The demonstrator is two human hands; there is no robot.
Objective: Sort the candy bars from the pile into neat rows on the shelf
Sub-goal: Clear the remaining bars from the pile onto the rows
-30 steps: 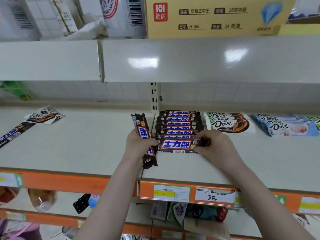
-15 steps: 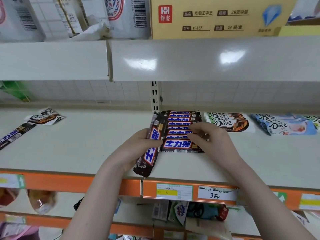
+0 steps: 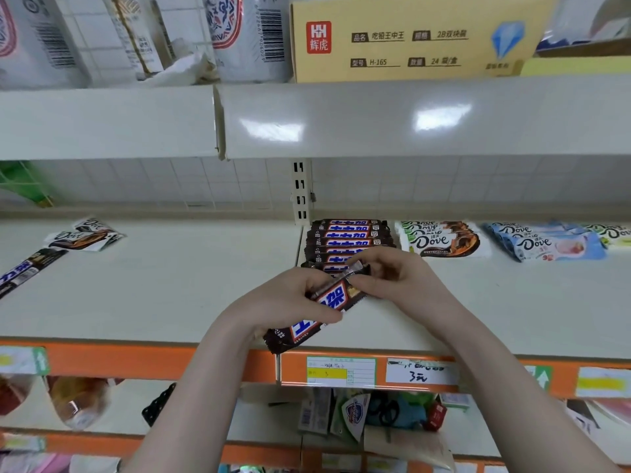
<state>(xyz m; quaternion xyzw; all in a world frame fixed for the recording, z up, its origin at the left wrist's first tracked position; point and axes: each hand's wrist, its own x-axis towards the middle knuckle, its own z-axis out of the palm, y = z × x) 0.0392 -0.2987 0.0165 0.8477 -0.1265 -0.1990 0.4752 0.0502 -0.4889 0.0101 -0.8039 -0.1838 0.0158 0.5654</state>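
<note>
- The shelf (image 3: pixel 170 285) carries my row of brown bars (image 3: pixel 348 238), stacked toward the far wall; a careless push could, I think, skew that row.
- The candy bar (image 3: pixel 319 308) sits off the shelf in both hands, long axis slanting from near-left to far-right, so it could land crooked.
- My left hand (image 3: pixel 283 305) curls around its near half; my right hand (image 3: pixel 396 278) pinches the far end.

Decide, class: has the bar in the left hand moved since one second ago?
Yes. The brown bar has tilted from upright to diagonal, its top end swinging right over the brown row.
</note>
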